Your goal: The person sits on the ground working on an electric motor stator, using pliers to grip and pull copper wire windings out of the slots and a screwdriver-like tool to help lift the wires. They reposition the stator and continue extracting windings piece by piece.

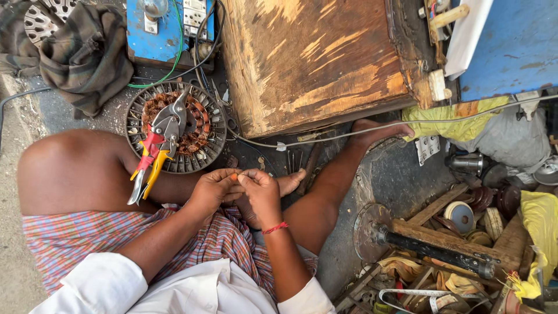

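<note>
Seen from above, a person sits cross-legged on the floor (372, 174), and both hands meet just below the centre of the frame, over the lap of a checked cloth wrap (87, 232). The left hand (212, 189) has its fingers drawn together, thumb and forefinger pinching a very small orange-tipped piece (233, 176), too small to tell what it is. The right hand (261, 195), with a red thread at the wrist, is curled too, its fingertips pressed against the same small piece, so the two hands touch at that point. Just behind them, toward the middle of the frame, the sole of a bare foot (290, 183) shows. To the upper left of the hands lies a round slotted motor part with copper windings (197, 145), and a pair of snips with red and yellow handles (154, 154) rests across it, blades toward the top of the frame and handles reaching down over the left knee. A large worn wooden box (314, 58) fills the upper middle, with a pale cable (349, 135) running along its lower edge. A blue switchboard (163, 26) sits at the upper left beside a bundled striped cloth (87, 52). At the lower right stands a wooden winding tool with a black shaft (436, 250) among scattered scraps.
</note>
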{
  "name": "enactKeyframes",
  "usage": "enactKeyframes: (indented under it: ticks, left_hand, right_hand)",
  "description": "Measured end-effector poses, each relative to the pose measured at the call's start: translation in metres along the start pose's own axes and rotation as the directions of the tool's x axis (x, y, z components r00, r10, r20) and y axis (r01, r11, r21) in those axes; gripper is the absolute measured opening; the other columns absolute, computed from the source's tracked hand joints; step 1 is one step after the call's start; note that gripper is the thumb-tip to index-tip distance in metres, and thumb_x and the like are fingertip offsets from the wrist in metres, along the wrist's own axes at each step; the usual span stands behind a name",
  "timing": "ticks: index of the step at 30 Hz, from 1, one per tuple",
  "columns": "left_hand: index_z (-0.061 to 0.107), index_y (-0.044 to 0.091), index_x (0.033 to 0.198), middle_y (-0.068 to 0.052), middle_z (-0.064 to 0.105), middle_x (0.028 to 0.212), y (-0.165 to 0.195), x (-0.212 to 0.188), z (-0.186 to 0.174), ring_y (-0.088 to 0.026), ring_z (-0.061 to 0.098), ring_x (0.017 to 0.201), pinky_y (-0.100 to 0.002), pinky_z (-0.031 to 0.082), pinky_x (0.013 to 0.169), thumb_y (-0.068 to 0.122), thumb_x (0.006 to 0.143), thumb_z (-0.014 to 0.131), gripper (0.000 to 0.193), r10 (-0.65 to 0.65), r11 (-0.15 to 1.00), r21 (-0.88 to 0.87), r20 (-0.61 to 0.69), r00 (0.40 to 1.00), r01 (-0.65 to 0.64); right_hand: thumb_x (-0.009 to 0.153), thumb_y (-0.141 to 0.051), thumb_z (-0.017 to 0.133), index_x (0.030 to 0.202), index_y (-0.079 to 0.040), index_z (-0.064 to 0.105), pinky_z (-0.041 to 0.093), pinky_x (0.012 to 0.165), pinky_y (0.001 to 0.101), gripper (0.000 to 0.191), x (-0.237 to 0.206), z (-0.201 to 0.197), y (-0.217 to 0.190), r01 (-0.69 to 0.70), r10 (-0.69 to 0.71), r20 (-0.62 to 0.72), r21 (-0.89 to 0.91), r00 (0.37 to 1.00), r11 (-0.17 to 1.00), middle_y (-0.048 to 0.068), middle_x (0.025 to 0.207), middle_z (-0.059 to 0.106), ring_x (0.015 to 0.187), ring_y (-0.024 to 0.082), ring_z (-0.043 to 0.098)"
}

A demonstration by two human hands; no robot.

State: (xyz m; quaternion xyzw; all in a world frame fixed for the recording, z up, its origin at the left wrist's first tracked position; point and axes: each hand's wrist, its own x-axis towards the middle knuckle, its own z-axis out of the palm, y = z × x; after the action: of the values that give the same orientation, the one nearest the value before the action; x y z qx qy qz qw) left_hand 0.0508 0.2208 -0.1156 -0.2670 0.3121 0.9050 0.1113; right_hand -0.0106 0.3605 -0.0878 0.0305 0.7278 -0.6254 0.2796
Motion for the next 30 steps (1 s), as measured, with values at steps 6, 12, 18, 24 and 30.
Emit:
enactKeyframes:
  ticks: [6, 12, 18, 24, 30]
  left_hand:
    - [0.065, -0.001, 0.125, -0.011, 0.075, 0.11, 0.009, -0.005, 0.001, -0.018, 0.075, 0.092, -0.031, 0.061, 0.087, 0.013, 0.103, 0.053, 0.029, -0.027, 0.999, -0.04, 0.011, 1.0, 0.028]
    - [0.065, -0.001, 0.126, -0.01, 0.075, 0.112, 0.011, -0.008, 0.002, -0.017, 0.075, 0.094, -0.031, 0.062, 0.088, 0.012, 0.101, 0.054, 0.03, 0.001, 1.0, -0.026, 0.052, 0.999, 0.0]
    - [0.067, -0.001, 0.123, -0.009, 0.076, 0.106, -0.01, 0.004, -0.006, -0.018, 0.075, 0.089, -0.031, 0.062, 0.083, 0.013, 0.1, 0.06, 0.028, 0.005, 0.998, -0.063, -0.004, 1.0, -0.005]
    - [0.071, -0.001, 0.114, -0.009, 0.074, 0.095, -0.022, 0.012, -0.014, -0.015, 0.069, 0.072, -0.026, 0.055, 0.064, 0.013, 0.101, 0.064, 0.02, 0.083, 0.988, -0.13, -0.054, 0.995, -0.089]
    - [0.07, 0.0, 0.105, -0.01, 0.075, 0.089, -0.009, 0.007, -0.013, -0.017, 0.071, 0.07, -0.027, 0.059, 0.065, 0.015, 0.101, 0.061, 0.017, 0.039, 0.991, -0.125, -0.06, 0.997, -0.047]
  right_hand:
    - [0.097, -0.013, 0.07, 0.103, 0.0, 0.075, 0.038, 0.045, 0.0175, 0.015, -0.011, 0.014, -0.014, -0.006, -0.009, -0.074, -0.211, 0.997, 0.977, -0.003, 0.068, 0.059, 0.052, 0.001, 0.049]
    - [0.097, -0.013, 0.067, 0.106, 0.0, 0.074, 0.039, 0.046, 0.0184, 0.017, -0.014, 0.012, -0.016, -0.022, 0.0, -0.083, -0.263, 0.997, 0.964, -0.002, 0.066, 0.06, 0.051, 0.003, 0.05]
    - [0.098, -0.01, 0.067, 0.11, 0.003, 0.075, 0.044, 0.053, 0.0185, 0.019, -0.016, 0.015, -0.006, 0.131, -0.169, -0.07, -0.375, 0.983, 0.918, -0.003, 0.073, 0.065, 0.06, 0.0, 0.054]
    - [0.098, -0.009, 0.064, 0.124, 0.001, 0.071, 0.042, 0.05, 0.0179, 0.029, -0.026, 0.018, -0.007, 0.043, -0.044, -0.001, -0.209, 0.999, 0.977, -0.002, 0.073, 0.063, 0.058, 0.001, 0.052]
    - [0.101, -0.008, 0.06, 0.133, -0.005, 0.067, 0.043, 0.052, 0.017, 0.033, -0.025, 0.0, 0.003, -0.079, 0.071, 0.177, 0.04, 0.982, 0.996, 0.002, 0.083, 0.068, 0.06, 0.003, 0.056]
